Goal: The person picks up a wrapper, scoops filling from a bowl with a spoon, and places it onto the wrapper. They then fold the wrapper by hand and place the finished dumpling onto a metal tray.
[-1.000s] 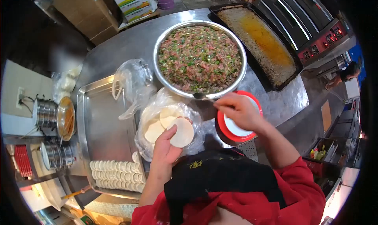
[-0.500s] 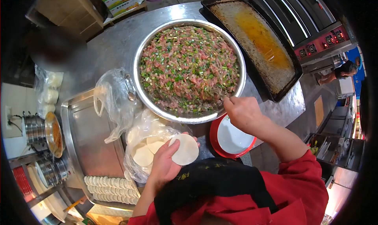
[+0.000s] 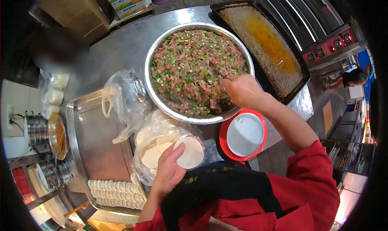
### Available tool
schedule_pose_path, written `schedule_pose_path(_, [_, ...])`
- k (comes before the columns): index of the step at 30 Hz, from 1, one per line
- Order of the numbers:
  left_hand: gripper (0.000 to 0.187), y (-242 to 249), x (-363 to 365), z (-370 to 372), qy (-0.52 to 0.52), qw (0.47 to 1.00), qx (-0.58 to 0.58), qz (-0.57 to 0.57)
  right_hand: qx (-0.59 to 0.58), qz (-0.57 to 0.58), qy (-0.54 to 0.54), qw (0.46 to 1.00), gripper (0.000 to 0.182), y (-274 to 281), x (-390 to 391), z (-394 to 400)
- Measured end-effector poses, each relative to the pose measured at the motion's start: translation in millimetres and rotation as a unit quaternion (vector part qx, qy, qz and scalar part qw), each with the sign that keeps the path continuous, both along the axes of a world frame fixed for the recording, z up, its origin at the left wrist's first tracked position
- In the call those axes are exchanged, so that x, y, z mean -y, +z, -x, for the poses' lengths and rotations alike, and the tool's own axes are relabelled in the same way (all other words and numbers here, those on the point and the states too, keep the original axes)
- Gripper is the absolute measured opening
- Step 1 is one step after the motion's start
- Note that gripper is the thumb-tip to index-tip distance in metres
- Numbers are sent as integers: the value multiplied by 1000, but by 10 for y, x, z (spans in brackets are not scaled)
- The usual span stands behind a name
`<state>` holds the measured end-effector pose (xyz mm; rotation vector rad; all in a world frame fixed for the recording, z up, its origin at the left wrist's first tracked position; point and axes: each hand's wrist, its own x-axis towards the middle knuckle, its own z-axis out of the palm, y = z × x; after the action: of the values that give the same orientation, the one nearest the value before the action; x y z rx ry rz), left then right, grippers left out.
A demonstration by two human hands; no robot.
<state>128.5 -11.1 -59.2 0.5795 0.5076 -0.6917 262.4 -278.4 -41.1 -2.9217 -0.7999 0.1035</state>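
Note:
My left hand (image 3: 171,167) is closed on a round, flat dumpling wrapper (image 3: 190,153), thumb on top. Beside it, more pale wrappers (image 3: 150,155) lie in an open plastic bag (image 3: 139,166). My right hand (image 3: 242,91) is in a fist over the near right part of a large steel bowl (image 3: 149,87). Whatever it grips is hidden behind the fingers and in the filling. Minced meat with chopped green onion (image 3: 190,69) fills the bowl, with a hollow by my right hand. Rows of folded dumplings (image 3: 117,194) sit at the near end of a metal tray (image 3: 103,138).
A white bowl with some water-like sheen (image 3: 246,135) stands in a red basin (image 3: 223,140) below my right forearm. An oily black baking pan (image 3: 262,41) lies at the right. Another plastic bag (image 3: 125,97) overlaps the tray. A person (image 3: 355,76) is far right.
My right hand has moved from the bowl's near rim inward over the filling, and a hollow now shows there. The left hand still holds the wrapper. The view has shifted slightly.

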Motion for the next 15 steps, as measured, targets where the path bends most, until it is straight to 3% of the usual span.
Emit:
schedule_pose_path(8, [38, -14, 34, 139, -18, 1000, 5, 14, -57, 17, 57, 997, 12, 29, -75, 626])
schedule_pose_path(13, [38, -36, -114, 256, 33, 999, -9, 2, -86, 69, 10, 994, 9, 432, 26, 327])
schedule_pose_path(15, [37, -20, -159, 290, 67, 998, -16, -10, 3, 22, -13, 1000, 8, 581, -13, 77])
